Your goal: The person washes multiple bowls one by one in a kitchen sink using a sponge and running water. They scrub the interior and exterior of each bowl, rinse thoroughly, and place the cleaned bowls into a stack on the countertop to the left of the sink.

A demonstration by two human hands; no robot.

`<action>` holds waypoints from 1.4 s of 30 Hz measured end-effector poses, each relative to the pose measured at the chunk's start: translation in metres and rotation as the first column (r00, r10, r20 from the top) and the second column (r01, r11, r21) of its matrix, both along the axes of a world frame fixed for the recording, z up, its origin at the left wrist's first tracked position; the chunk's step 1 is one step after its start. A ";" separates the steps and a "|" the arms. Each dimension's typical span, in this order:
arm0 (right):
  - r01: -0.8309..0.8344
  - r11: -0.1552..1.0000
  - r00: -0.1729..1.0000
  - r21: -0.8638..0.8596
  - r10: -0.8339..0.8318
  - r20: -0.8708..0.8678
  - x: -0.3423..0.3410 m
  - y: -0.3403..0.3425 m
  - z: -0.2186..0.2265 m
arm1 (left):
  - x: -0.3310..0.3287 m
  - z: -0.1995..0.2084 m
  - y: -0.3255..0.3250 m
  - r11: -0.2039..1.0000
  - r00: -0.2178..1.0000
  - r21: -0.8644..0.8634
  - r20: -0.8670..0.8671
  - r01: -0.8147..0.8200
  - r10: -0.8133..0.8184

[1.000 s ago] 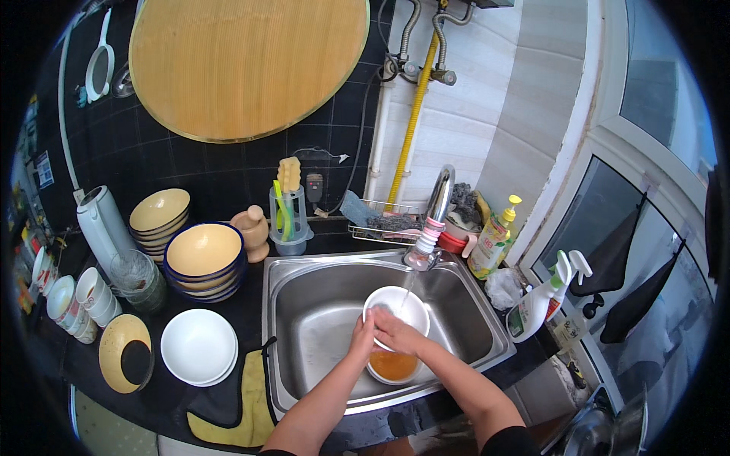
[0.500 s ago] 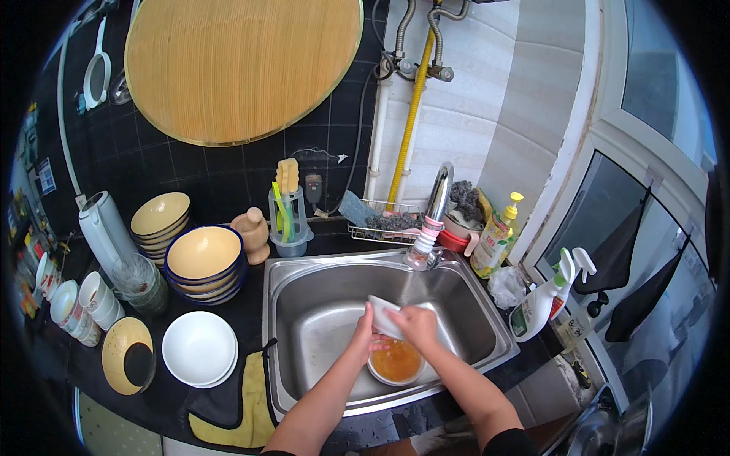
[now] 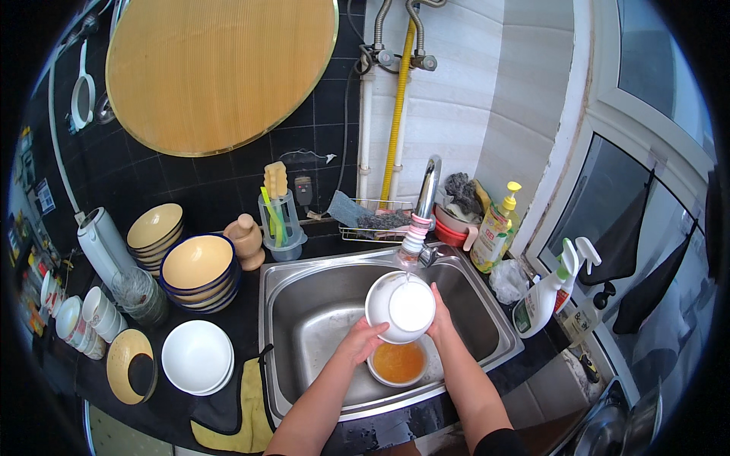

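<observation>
Under the faucet [image 3: 416, 242], both my hands hold a white bowl [image 3: 382, 313], its round foot turned up toward me. My left hand [image 3: 360, 342] grips the bowl's lower left rim with the thumb on the outside. My right hand [image 3: 442, 313] is closed on its right side, most of those fingers hidden behind the bowl. Water appears to run from the spout onto the bowl. Just below, a second bowl with orange-brown liquid [image 3: 398, 363] stands in the steel sink [image 3: 304, 319], partly covered by the held bowl.
Left of the sink are stacked white bowls [image 3: 196, 357], blue-rimmed bowls [image 3: 199, 262], a cream bowl [image 3: 122, 353], and a yellow-black cloth [image 3: 247, 414]. Behind stands a wire rack [image 3: 372, 234]. A soap bottle [image 3: 493, 239] and spray bottles [image 3: 536, 308] stand at right.
The white bowl has turned from edge-on to show its underside and moved up under the faucet. My right hand has shifted from its top to its right side. The view has shifted slightly.
</observation>
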State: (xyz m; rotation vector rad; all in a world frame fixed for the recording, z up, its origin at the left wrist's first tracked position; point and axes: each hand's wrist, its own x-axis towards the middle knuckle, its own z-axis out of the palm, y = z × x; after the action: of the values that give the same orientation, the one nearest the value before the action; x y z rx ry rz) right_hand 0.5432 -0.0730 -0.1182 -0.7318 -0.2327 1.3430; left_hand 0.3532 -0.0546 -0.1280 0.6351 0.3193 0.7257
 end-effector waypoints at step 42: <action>-0.272 0.925 -0.469 0.267 -0.369 0.802 -0.068 0.000 0.056 | 0.003 0.010 -0.014 0.908 0.950 0.417 -0.270 -0.031 0.156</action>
State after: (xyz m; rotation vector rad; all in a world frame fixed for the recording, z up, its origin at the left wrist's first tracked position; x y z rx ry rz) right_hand 0.4757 -0.0727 -0.0618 -1.4242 -1.9708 -0.1235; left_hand 0.3558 -0.0681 -0.1179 1.1419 0.4856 0.7980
